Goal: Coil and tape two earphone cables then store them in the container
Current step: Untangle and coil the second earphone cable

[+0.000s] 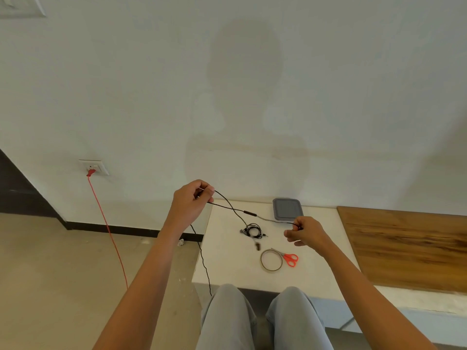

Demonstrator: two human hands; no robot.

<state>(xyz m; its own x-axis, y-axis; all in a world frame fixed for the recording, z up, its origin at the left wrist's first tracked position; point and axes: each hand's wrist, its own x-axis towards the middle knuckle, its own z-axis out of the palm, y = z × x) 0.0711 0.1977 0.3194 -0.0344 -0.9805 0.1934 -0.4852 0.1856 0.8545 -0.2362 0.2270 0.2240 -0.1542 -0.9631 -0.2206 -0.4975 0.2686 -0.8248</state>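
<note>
I count two earphones: cable (235,210) pinched by left hand (189,203) and right hand (307,234), coil (253,230) on white table (227,263); one tape (271,260), scissors (289,258), container (288,209).

Both arms extended forward. Left hand (192,202) raised, farther out, fingers curled, thumb and forefinger pinching the earphone cable (233,210). Right hand (307,233) lower and nearer, fingertips pinching the same cable.
</note>
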